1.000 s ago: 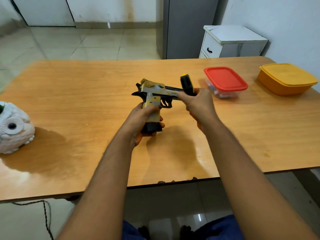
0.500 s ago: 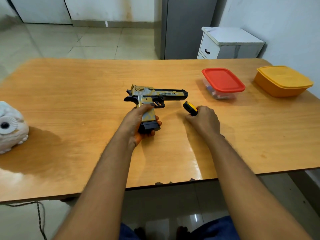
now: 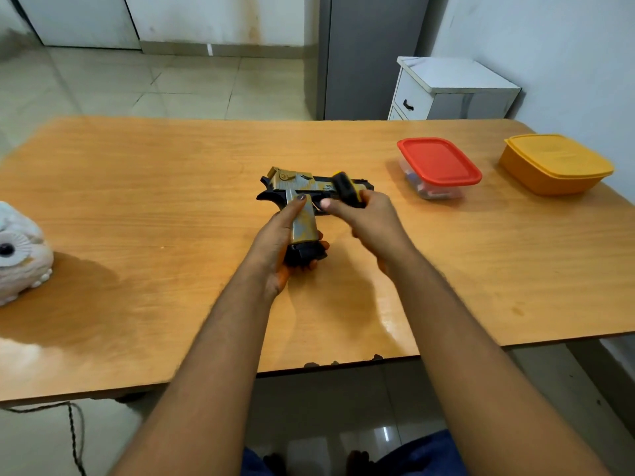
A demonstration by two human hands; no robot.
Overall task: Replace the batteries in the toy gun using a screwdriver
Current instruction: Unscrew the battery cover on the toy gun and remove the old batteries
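The gun (image 3: 302, 197) looks like light, stiff moulded plastic, so its handle, the thickest and flattest-sided part, seems the safest hold. The left hand (image 3: 275, 249) has it there: fingers wrapped round the handle, thumb lying up its side, the barrel reaching away beyond that grip and above the tabletop (image 3: 137, 201). The right hand (image 3: 367, 218) closes its grip round the screwdriver (image 3: 347, 188), whose black-and-yellow handle stands just past the knuckles, in front of the barrel; the tip is hidden. The smooth painted surface may slip under turning force, so the gun probably needs bracing. Right of the screwdriver grip, well apart, sit a red-lidded box (image 3: 438, 166) and an orange box (image 3: 556, 163); far left, a white owl (image 3: 20, 249). Nothing stands between the hands.
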